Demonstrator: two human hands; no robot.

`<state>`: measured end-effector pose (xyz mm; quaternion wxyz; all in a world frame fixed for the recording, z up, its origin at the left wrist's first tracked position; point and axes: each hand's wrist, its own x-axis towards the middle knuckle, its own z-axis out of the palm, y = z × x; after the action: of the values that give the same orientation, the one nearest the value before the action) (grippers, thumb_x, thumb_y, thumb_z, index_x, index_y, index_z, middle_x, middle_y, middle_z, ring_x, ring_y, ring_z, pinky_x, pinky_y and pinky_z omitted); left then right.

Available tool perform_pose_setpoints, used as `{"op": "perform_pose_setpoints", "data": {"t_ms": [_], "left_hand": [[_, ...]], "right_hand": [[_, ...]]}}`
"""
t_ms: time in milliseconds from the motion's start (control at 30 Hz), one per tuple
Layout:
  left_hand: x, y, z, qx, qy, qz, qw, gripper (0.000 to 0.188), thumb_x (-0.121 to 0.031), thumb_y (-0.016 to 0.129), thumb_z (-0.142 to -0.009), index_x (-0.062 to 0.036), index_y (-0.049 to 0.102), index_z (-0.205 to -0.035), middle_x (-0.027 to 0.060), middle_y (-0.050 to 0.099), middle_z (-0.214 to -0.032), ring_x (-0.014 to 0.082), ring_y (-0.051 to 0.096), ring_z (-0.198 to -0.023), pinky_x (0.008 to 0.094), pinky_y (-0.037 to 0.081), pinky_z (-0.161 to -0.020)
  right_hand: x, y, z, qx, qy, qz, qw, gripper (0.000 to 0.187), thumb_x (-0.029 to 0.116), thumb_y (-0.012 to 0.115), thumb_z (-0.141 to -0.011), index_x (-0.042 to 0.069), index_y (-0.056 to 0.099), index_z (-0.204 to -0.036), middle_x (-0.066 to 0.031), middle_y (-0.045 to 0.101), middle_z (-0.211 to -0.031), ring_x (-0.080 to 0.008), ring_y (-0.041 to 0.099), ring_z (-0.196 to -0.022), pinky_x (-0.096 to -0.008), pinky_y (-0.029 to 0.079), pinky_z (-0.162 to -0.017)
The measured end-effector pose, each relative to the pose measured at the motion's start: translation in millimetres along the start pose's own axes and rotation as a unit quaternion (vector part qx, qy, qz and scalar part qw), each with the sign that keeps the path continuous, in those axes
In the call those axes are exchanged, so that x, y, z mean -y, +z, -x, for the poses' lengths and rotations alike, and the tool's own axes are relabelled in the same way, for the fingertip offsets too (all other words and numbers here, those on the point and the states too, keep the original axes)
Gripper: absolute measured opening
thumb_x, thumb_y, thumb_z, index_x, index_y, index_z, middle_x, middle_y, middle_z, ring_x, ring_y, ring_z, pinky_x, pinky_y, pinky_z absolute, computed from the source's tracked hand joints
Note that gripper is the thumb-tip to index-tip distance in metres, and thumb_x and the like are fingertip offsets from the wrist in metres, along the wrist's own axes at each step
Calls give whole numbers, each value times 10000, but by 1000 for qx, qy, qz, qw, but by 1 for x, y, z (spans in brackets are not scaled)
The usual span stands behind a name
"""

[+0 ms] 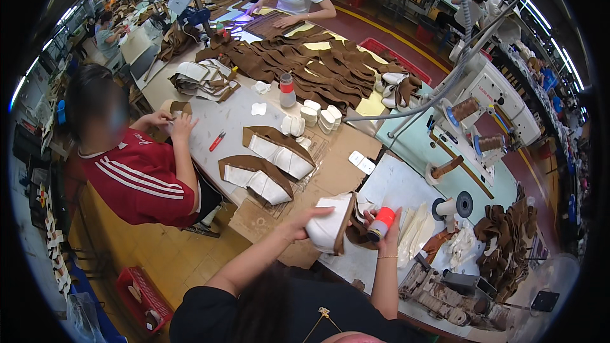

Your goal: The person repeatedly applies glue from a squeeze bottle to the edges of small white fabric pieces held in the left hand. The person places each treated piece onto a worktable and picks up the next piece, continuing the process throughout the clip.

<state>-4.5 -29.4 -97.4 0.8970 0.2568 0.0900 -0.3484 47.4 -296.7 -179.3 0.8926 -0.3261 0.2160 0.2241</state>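
My left hand [297,223] grips a shoe upper [329,223] with white lining and a brown edge, holding it above the worktable's front edge. Close by on the right, my right hand [389,244] is wrapped round a small bottle [384,218] with a red band, its dark end pointing down toward the upper. More brown material shows between the two hands; part of it is hidden by the upper. Two similar brown-and-white uppers [257,178] lie on cardboard [330,165] beyond my left hand.
Small stacks of white pads [310,113], a clear bottle [287,91] and red snips [217,141] lie farther off. A sewing machine [495,98] with thread spools stands right. Brown strips [505,241] pile at right. A co-worker in red [136,174] sits left.
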Motion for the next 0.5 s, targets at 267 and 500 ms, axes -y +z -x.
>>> {"op": "perform_pose_setpoints", "data": {"t_ms": [267,500], "left_hand": [[-58,52,51,100,137,162,972,587,-322,466,-887,18,308,-1338,231,399,-1322,353,450,-1177,481,384,-975],[-47,78,48,-99,264,7,959,397,-250,422,-943,31,461,-1220,145,569,-1146,220,568,-1038,360,451,-901]], "right_hand": [[-6,6,-2,-60,-20,-55,997,759,696,469,-765,-27,540,-984,-120,601,-933,-294,597,-894,-402,520,-695],[57,120,53,95,-384,138,908,882,663,579,-678,-2,383,-1224,-107,506,-1141,-241,538,-1027,-434,449,-899]]}}
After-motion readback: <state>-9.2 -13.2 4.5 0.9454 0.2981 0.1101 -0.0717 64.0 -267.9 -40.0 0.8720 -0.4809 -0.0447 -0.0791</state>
